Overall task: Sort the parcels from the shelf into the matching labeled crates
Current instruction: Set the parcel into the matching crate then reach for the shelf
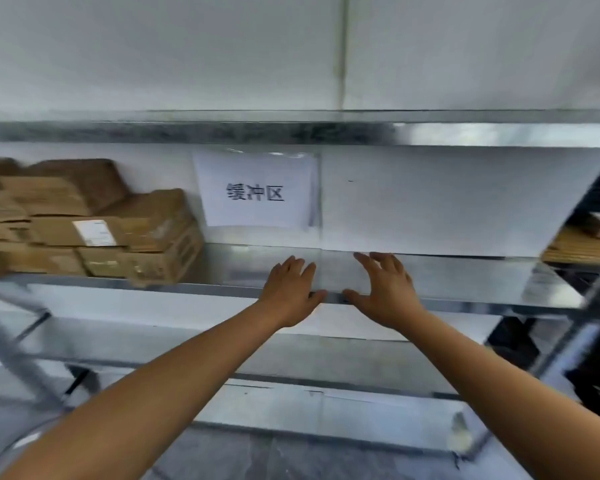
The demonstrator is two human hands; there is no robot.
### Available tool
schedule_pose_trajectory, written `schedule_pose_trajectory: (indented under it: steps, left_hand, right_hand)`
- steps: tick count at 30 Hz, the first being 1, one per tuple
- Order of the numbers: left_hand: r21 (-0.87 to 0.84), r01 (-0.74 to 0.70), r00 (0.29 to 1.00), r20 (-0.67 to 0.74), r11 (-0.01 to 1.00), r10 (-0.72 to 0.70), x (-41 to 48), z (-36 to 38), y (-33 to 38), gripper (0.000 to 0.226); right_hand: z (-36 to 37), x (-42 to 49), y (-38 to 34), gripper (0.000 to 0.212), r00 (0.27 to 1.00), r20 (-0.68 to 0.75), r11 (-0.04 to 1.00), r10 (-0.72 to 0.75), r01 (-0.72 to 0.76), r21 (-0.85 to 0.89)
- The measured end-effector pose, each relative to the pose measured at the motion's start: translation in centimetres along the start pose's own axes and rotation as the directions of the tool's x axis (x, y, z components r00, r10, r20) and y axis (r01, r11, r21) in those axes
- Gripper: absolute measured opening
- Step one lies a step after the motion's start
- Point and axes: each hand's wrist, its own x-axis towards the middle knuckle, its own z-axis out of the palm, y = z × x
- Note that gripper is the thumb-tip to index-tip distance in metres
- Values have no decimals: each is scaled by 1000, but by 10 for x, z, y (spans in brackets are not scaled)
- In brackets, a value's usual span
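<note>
Both empty: L hand [291,292], R hand [383,291], fingers [291,266] spread at shelf [471,289] edge; parcels [101,230] stacked well left; hasty grab may topple them.

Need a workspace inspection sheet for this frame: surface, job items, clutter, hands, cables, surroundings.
Surface: metal shelf, shiny; the image is blurred.
Job's things: cardboard parcels stacked at the shelf's left end, one with a white label; no crates in view.
Clutter: nothing seen.
Grippers: left hand and right hand open, fingers spread at the shelf's front edge, holding nothing.
Cables: nothing seen.
Surroundings: paper sign with printed characters on the back wall; more boxes at far right.
</note>
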Motion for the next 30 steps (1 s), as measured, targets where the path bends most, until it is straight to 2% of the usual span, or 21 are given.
schedule_pose_trajectory:
  steps: [5,12,19,27,30]
  left_hand:
    - [19,150,988,-26,989,-149,-38,-16,-110,60]
    - [4,264,964,1,964,-264,-75,-25,-214,58]
    - [-41,337,942,14,941,-336,-53,-24,-275,53]
    - [-169,415,900,-67,894,-431,13,-33,-330,56]
    - [-226,451,872,-96,864,-480,39,-40,-353,59]
  right_hand:
    - [52,35,-104,73,992,17,989,-128,126,75]
    - [103,60,-200,71,977,107,969,-185,163,185]
    - [126,96,-241,70,973,155,967,-171,136,215]
    - [141,177,-268,65,965,175,928,-195,124,350]
    - [144,214,-282,58,958,167,905,-234,152,397]
